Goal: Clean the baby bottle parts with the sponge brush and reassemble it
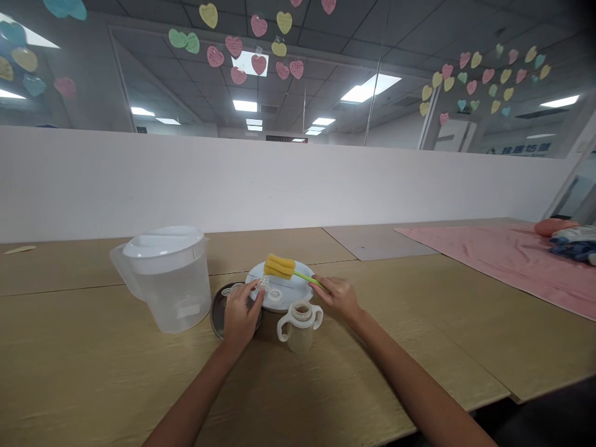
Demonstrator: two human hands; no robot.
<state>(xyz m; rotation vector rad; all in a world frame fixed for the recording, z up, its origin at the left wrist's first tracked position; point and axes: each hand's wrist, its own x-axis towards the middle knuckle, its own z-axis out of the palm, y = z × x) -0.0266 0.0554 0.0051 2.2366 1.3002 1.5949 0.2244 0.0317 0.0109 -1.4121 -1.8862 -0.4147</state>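
My right hand [339, 299] grips the thin green handle of a bottle brush [280, 267] with a yellow sponge head. The sponge is above a white plate [305, 270]. Between the thumb and fingers of my left hand [241, 318] is a small clear piece [263, 284], close below the sponge; its exact kind is too small to tell. A white ring-shaped part [275, 296] lies on the plate. In front stands an uncapped baby bottle [300, 329] with two white handles. Partly hidden behind my left hand is a round dark tray [218, 318] with small clear parts on it.
A large translucent pitcher [172, 288] with a white lid stands left of the tray. On the right, a pink cloth [503, 254] covers part of the table [419, 335], with a bundle of fabric [575, 242] at its far end. A white wall [279, 186] runs behind.
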